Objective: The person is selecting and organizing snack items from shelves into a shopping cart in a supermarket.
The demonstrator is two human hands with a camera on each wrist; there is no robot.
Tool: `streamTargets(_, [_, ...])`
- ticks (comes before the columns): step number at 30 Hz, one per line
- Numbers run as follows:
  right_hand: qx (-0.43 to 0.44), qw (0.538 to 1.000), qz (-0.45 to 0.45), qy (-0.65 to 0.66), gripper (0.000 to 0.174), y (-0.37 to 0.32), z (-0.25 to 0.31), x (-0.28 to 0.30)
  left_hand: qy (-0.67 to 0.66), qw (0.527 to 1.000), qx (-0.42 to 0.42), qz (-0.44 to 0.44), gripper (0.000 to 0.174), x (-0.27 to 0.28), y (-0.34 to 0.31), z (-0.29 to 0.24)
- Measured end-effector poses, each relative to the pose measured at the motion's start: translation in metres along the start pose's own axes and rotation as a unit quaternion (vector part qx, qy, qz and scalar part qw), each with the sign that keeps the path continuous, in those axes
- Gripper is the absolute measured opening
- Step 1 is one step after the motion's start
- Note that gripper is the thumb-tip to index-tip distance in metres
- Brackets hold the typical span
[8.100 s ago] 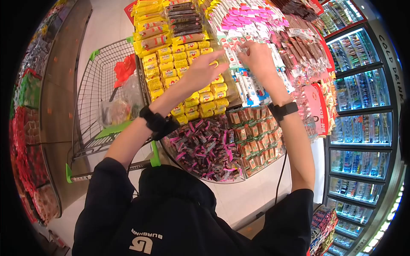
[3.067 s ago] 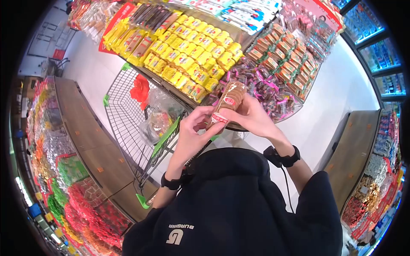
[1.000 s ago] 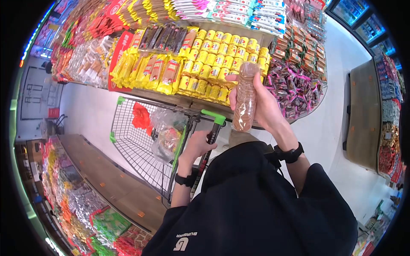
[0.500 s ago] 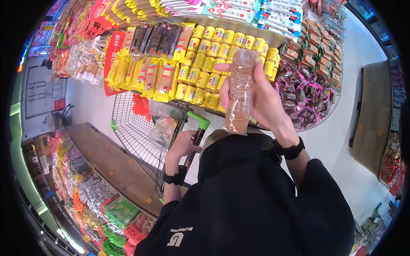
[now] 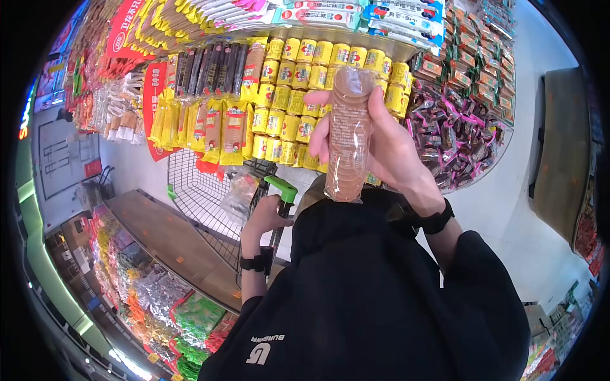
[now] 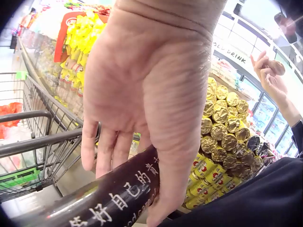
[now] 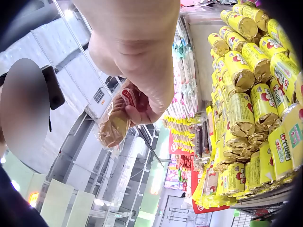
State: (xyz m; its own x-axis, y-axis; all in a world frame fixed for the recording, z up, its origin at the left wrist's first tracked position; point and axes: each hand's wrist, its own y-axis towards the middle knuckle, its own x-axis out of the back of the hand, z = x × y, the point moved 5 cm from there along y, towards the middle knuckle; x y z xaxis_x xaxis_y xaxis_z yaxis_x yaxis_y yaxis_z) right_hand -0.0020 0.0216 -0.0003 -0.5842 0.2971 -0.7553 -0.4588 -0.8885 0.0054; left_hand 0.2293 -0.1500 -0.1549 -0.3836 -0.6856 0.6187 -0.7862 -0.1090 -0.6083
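My right hand (image 5: pixel 397 149) holds a clear-wrapped roll of round brown biscuits (image 5: pixel 348 136) upright in front of the display, its thumb along one side and its fingers round the other. In the right wrist view the right hand (image 7: pixel 142 90) pinches the same roll (image 7: pixel 113 125), and a red label shows on the wrapper. My left hand (image 5: pixel 260 219) rests on the dark handle of the shopping cart. The left wrist view shows the left hand (image 6: pixel 142 109) with its thumb over one side of the handle (image 6: pixel 113 198) and fingers on the other.
The cart basket (image 5: pixel 197 190) holds a red bag and a clear bag. Behind stands a display of yellow rolls (image 5: pixel 289 101), yellow packs (image 5: pixel 235 130) and dark pink-tied sweets (image 5: pixel 454 140). Wooden shelving (image 5: pixel 171 235) stands at the left, and another shelf (image 5: pixel 559 152) at the right.
From a second ago, the right hand and the biscuit roll have shifted slightly left in the head view. The left hand stays on the cart handle, and the display appears further left.
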Motion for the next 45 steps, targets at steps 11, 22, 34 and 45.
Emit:
streamTargets(11, [0.014, 1.0, -0.022, -0.017, 0.087, 0.026, -0.012, -0.015, 0.022, 0.999, 0.02, 0.041, 0.045, 0.03, 0.013, 0.02])
streamTargets(22, [0.028, 0.999, -0.02, -0.037, 0.088, 0.067, -0.04, -0.053, -0.038, 0.996, -0.008, 0.086, 0.046, 0.052, 0.018, 0.054])
streamTargets(34, [0.019, 0.998, -0.042, -0.052, 0.087, 0.099, -0.071, -0.083, -0.039, 0.996, -0.008, 0.074, 0.039, 0.08, 0.016, 0.09])
streamTargets(45, [0.014, 0.995, -0.077, -0.059, 0.08, 0.134, -0.105, -0.101, -0.007, 0.998, -0.04, 0.043, 0.047, 0.09, 0.025, 0.143])
